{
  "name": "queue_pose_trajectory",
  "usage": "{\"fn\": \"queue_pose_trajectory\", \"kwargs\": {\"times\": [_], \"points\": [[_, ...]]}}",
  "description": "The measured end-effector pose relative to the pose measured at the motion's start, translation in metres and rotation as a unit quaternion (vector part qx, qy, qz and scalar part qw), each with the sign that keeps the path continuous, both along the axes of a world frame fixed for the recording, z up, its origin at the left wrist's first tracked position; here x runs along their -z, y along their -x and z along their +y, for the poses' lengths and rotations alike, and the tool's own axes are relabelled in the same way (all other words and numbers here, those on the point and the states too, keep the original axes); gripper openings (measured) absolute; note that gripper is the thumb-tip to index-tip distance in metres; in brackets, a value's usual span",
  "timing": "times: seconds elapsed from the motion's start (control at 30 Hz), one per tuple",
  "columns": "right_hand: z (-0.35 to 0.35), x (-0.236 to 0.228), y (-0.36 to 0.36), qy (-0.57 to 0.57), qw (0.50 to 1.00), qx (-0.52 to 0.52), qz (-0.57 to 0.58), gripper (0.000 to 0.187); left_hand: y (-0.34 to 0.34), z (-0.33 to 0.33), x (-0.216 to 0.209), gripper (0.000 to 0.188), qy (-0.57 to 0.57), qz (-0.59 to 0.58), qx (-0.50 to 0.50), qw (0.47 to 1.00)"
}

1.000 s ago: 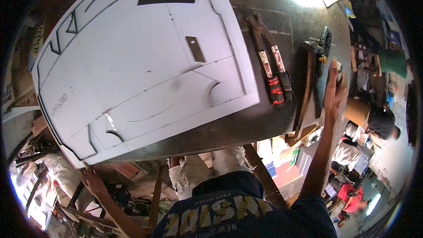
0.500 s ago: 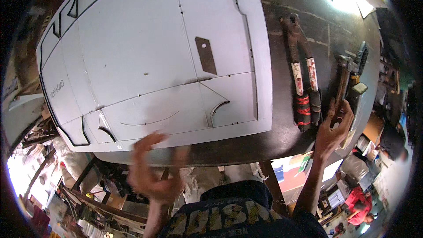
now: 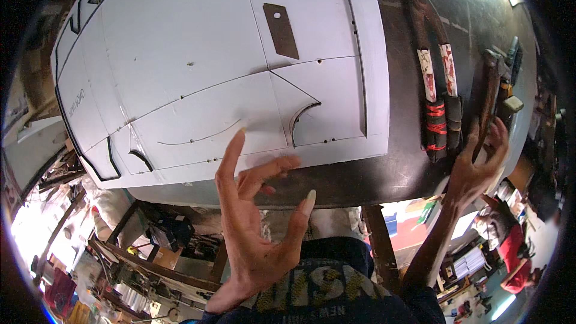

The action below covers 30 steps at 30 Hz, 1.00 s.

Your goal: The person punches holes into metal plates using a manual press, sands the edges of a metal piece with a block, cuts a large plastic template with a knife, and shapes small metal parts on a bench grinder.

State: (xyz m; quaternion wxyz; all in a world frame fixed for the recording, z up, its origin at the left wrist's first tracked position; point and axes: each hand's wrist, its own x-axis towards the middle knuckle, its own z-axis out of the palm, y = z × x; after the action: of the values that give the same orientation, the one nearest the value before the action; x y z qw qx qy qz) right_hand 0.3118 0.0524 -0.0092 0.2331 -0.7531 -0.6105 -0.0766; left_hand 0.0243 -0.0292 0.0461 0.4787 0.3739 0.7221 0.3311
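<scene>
My left hand (image 3: 255,225) is held up in front of the near edge of a large white sheet (image 3: 174,24), fingers spread and nothing in them. Lines, small holes and narrow black-edged cutouts mark this sheet. On it lies a dark flat plate (image 3: 281,33) with one hole. At the right end of the dark table, my right hand (image 3: 477,159) is closed round the lower handle of a hammer (image 3: 491,87). The hammer still lies along the tabletop, its head pointing away from me.
Between sheet and hammer lies a long-handled cutter (image 3: 429,60), its grips wrapped in black and red tape. More hand tools (image 3: 513,60) lie beyond the hammer. A person in red (image 3: 513,252) is at the lower right. Cluttered shelving (image 3: 156,276) stands at lower left.
My left hand has moved right and its fingers have spread. My right hand stays at the hammer's handle, now closed further down it. The view has shifted, so the table's things appear displaced.
</scene>
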Motion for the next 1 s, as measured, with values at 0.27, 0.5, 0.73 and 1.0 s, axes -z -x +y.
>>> {"fn": "queue_pose_trajectory", "kwargs": {"times": [0.27, 0.5, 0.73, 1.0], "points": [[-0.048, -0.062, 0.134, 0.242, 0.879, -0.139, 0.386, 0.019, -0.002, -0.036, -0.009, 0.052, 0.012, 0.040, 0.040, 0.998], [-0.012, -0.051, 0.183, 0.253, 0.891, -0.184, 0.329, 0.014, 0.022, -0.095, -0.023, 0.041, 0.055, 0.029, 0.096, 0.993], [0.012, -0.073, 0.171, 0.362, 0.861, -0.316, 0.165, 0.018, 0.065, -0.180, -0.054, 0.040, 0.060, 0.114, -0.046, 0.991], [-0.017, -0.109, 0.259, 0.236, 0.709, -0.644, 0.165, 0.015, 0.103, -0.312, -0.170, 0.045, -0.077, 0.395, -0.404, 0.822]]}}
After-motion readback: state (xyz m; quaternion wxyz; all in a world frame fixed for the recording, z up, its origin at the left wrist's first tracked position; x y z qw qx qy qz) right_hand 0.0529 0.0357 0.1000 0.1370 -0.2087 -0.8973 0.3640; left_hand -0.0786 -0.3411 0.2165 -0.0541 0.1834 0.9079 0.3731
